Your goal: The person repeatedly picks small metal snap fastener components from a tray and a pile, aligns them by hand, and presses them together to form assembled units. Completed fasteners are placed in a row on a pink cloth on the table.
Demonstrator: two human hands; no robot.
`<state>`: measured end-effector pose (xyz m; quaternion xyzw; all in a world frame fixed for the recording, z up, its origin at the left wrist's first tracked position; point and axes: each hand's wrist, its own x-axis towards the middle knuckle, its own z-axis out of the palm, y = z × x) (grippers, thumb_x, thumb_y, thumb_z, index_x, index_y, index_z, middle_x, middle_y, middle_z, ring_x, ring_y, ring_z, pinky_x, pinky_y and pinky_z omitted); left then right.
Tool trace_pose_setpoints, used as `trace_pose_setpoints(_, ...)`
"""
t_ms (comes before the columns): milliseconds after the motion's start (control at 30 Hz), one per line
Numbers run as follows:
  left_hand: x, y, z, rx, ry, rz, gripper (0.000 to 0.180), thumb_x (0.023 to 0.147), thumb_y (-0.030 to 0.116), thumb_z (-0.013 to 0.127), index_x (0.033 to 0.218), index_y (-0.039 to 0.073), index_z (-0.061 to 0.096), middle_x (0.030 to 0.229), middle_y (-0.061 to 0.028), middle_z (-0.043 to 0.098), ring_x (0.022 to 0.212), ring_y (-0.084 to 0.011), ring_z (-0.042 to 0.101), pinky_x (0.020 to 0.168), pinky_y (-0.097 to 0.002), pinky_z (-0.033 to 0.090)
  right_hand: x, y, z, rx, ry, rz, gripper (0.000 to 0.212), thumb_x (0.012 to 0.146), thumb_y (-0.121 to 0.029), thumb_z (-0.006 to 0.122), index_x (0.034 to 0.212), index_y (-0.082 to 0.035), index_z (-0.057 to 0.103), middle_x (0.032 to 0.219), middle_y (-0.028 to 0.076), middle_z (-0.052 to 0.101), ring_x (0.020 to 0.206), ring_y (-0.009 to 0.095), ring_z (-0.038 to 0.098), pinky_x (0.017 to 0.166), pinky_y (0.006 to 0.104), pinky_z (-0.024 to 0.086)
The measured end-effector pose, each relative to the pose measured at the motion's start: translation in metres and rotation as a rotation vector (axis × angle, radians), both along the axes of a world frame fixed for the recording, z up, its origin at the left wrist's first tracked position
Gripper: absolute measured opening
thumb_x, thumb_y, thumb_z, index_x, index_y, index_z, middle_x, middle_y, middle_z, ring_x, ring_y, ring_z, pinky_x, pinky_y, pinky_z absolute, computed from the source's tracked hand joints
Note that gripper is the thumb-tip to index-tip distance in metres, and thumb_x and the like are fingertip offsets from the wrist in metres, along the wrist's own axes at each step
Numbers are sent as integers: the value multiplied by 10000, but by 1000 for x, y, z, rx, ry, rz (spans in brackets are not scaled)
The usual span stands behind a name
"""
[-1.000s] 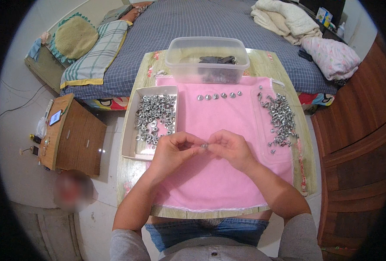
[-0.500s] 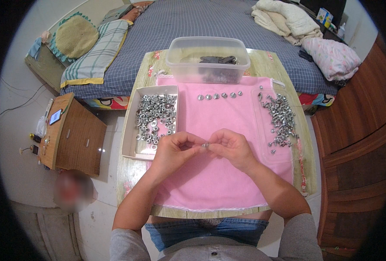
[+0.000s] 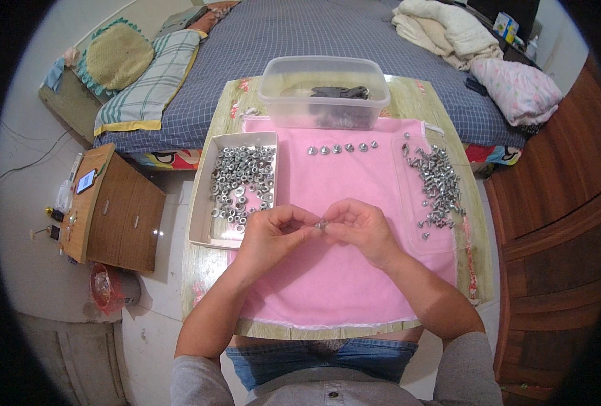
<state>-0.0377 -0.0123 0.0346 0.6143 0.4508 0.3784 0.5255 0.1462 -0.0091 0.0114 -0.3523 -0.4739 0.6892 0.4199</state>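
Over the middle of the pink cloth point(image 3: 327, 284), my left hand point(image 3: 273, 235) and my right hand point(image 3: 364, 231) meet fingertip to fingertip. Between them both pinch a small silver metal fastener point(image 3: 321, 225), mostly covered by the fingers; it looks like a screw with a nut. Left of my left hand, loose flange nuts point(image 3: 241, 172) fill much of a white open box point(image 3: 200, 196). Beyond my right hand, silver screws point(image 3: 439, 179) lie heaped on a shallow clear plastic tray point(image 3: 415, 242). A row of several silver fasteners point(image 3: 337, 148) stands on the cloth ahead.
A clear plastic bin point(image 3: 280, 111) with dark items stands at the table's far edge. The bed point(image 3: 300, 34) is behind it. To the left are a wooden cabinet point(image 3: 128, 210) with a phone on top and a waste bin point(image 3: 130, 287); brown wooden panels point(image 3: 544, 271) stand right.
Both hands stay at the same spot, still pinching the fastener. The right fingertips have shifted slightly, and the fastener sits a little differently between them.
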Motion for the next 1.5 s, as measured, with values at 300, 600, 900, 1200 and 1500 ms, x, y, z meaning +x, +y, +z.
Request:
trace_pose_setpoints(300,0,0,-1,24,17,9,130,731,-23,634,855,-37,601,817,-86,632,761,-123,614,696,-221,508,1,1,-3,-23,-46,18,148,818,-113,573,922,-10,553,754,49,612,627,77,580,498,151,396)
trace_pose_setpoints(600,0,0,-3,57,18,-1,125,729,-12,640,847,-31,603,806,-82,632,753,-119,612,693,-220,508,2,2,-5,-77,-61,46,191,842,-189,555,921,-15,564,741,56,617,615,77,580,498,153,400)
trace_pose_setpoints(900,-1,0,-5,65,32,8,123,738,-3,635,852,-26,595,815,-77,630,756,-116,608,690,-222,505,1,1,-3,-67,-44,44,179,844,-156,545,940,-8,576,753,57,621,622,76,583,523,156,425)
trace_pose_setpoints(1200,-2,1,-7,42,1,-8,122,737,-19,631,853,-28,594,818,-71,625,755,-106,597,693,-222,498,1,1,-3,-19,-107,125,248,892,-227,461,917,-3,567,749,57,600,635,87,573,554,177,447)
trace_pose_setpoints(1500,-2,0,-1,17,-6,-26,129,737,-3,638,857,-28,596,804,-66,624,745,-102,597,682,-218,496,0,0,-4,15,-111,171,301,911,-263,405,896,0,551,738,61,588,630,99,560,542,196,442)
